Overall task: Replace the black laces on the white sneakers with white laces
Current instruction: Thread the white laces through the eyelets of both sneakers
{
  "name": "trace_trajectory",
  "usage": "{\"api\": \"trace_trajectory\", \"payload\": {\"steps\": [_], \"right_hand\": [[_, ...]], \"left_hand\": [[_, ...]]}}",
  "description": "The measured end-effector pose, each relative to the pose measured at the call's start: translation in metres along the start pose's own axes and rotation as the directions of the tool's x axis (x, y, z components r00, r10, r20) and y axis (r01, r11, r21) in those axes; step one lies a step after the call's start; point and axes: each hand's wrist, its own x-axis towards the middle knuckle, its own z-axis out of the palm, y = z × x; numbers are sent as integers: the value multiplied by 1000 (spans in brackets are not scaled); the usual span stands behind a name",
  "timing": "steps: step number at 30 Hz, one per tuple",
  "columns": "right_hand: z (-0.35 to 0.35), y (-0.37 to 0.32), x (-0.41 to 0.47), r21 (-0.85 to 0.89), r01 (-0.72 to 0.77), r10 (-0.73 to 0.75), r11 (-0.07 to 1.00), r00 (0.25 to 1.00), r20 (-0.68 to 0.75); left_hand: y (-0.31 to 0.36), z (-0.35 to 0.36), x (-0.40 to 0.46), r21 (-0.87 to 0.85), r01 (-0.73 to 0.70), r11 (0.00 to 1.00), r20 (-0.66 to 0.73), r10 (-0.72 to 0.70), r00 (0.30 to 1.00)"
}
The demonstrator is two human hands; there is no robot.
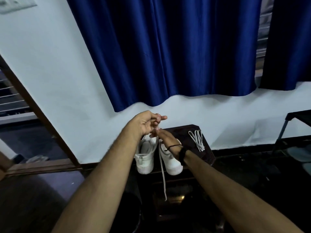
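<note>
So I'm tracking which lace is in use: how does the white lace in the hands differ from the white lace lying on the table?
The held lace is stretched out in one long strand, its end dangling below the table edge; the spare lace lies folded in a loose bundle. The held lace is pinched by the left hand and right hand above the sneakers; the spare lace rests untouched on the dark table, right of them. Both are flat and white.

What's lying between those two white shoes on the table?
In the head view, a white lace hangs from the hands down between the left sneaker and right sneaker, over the dark table.
</note>
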Motion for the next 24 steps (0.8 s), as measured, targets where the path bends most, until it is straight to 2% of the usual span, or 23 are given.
{"api": "trace_trajectory", "payload": {"steps": [2, 3, 5, 7, 10, 11, 12, 13, 14, 15, 16, 17, 18, 19, 20, 24], "right_hand": [[-8, 2, -5, 234, 5, -10, 972, 1000, 18], [-17, 3, -7, 296, 7, -8, 955, 1000, 2], [-39, 4, -14, 284, -32, 36, 958, 999, -8], [-64, 4, -24, 146, -86, 86, 985, 996, 6], [-95, 3, -37, -268, -97, 111, 958, 993, 38], [-100, 3, -39, -408, -76, 93, 910, 995, 22], [-102, 2, -40, -516, -53, 63, 855, 998, 2], [-100, -3, -41, -577, -39, 32, 816, 999, -23], [-94, -8, -42, -608, -21, -7, 794, 999, -43], [-87, -13, -41, -632, 5, -57, 775, 997, -61], [-78, -17, -40, -658, 29, -112, 752, 990, -85], [-71, -22, -39, -683, 37, -165, 730, 979, -124], [-67, -24, -37, -695, 31, -208, 718, 963, -172], [-66, -26, -36, -698, 26, -238, 716, 949, -209], [-66, -26, -34, -688, 28, -254, 725, 940, -229], [-80, -12, -27, -679, 29, -278, 734, 925, -260]], "left_hand": [[0, 1, -1, -24, -35, 999, -58, 34, 998], [0, -1, 0, -39, -63, 997, -97, 59, 994], [-2, -12, 3, -58, -113, 992, -182, 101, 978], [-9, -27, 10, -65, -150, 987, -302, 124, 945], [-23, -48, 19, 65, -110, 992, -519, 128, 845], [-30, -49, 20, 194, -46, 980, -581, 153, 800], [-37, -49, 23, 418, 89, 904, -650, 229, 724], [-44, -44, 24, 614, 169, 771, -658, 381, 649], [-48, -33, 24, 752, 110, 650, -559, 541, 628], [-50, -19, 21, 808, -62, 586, -392, 613, 686], [-51, -4, 19, 745, -253, 618, -209, 575, 791], [-53, 14, 13, 621, -331, 710, -38, 450, 892], [-55, 26, 6, 526, -322, 787, 106, 315, 943], [-55, 35, 1, 502, -285, 816, 184, 222, 958], [-56, 37, 1, 519, -255, 816, 195, 178, 965], [-64, 19, 11, 612, -246, 752, 196, 158, 968]]}}
